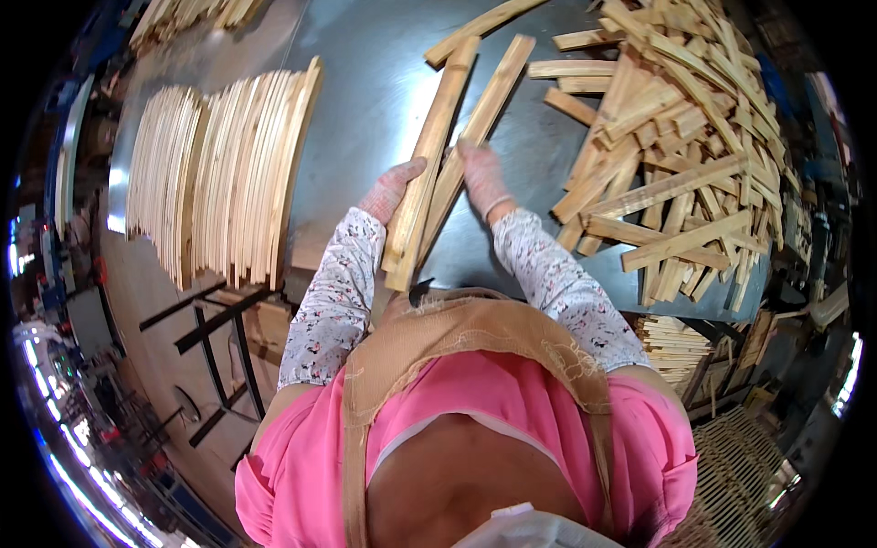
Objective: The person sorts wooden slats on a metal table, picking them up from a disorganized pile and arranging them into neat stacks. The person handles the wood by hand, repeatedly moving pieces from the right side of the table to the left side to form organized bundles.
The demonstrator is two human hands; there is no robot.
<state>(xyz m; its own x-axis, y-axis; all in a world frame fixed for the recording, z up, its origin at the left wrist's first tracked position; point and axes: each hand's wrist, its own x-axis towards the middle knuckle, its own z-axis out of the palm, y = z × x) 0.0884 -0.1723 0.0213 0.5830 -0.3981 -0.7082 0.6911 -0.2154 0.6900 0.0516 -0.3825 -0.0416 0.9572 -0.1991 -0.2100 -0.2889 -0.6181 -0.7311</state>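
Observation:
Two pale wooden slats lie side by side before me, tilted, with their far ends leaning right. My left hand, in a pinkish work glove, is closed on the edge of the left slat. The right slat is in the grip of my gloved right hand, with fingers closed near its middle. The slats come close together at their near ends and spread apart at the far ends. Palms and some fingertips are hidden under the wood.
Neat rows of upright-set slats stand on the left of the metal table. A loose heap of slats covers its right side. One slat lies beyond my hands. A black metal frame stands below left.

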